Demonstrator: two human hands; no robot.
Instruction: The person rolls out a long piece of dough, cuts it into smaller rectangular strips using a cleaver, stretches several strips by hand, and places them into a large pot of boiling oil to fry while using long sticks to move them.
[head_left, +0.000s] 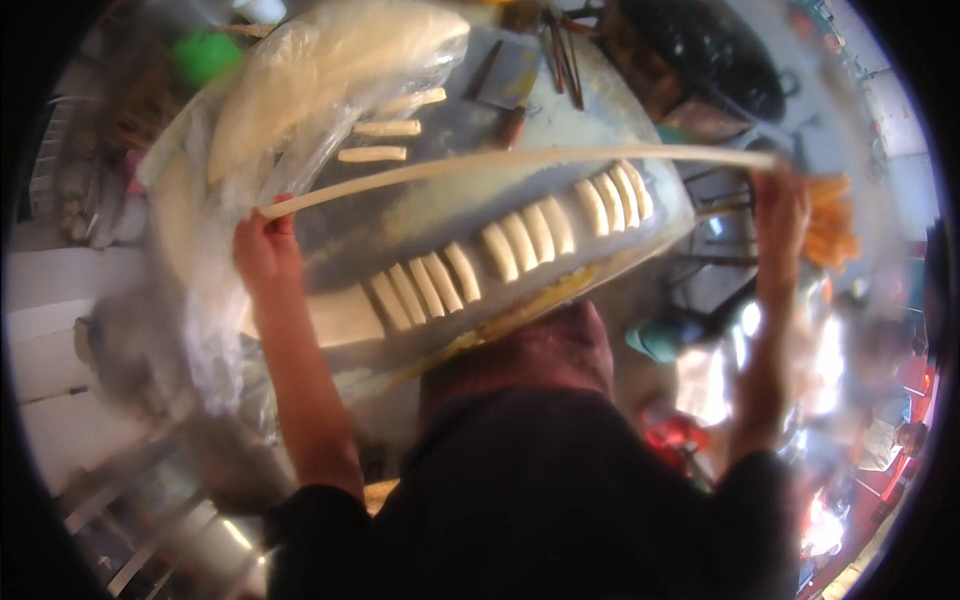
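A long, thin dough strip (480, 163) is stretched in the air above a metal worktable (450, 202), bowing slightly upward in the picture. Its left end is pinched in my left hand (266, 247), its right end in my right hand (781, 202), out past the table's right edge. Short cut dough pieces (525, 240) lie in groups along the near side of the table. At their left end is a flat uncut dough slab (345, 315), partly hidden by my left forearm. Several more dough sticks (373, 154) rest beyond the strip.
Plastic film covers a large dough mass (337, 67) at the far left. A dough scraper or cleaver (506, 75) and tongs or sticks (566, 60) lie at the back. A large dark wok (697, 60) stands far right. Fried dough sticks (829, 221) are beside my right hand.
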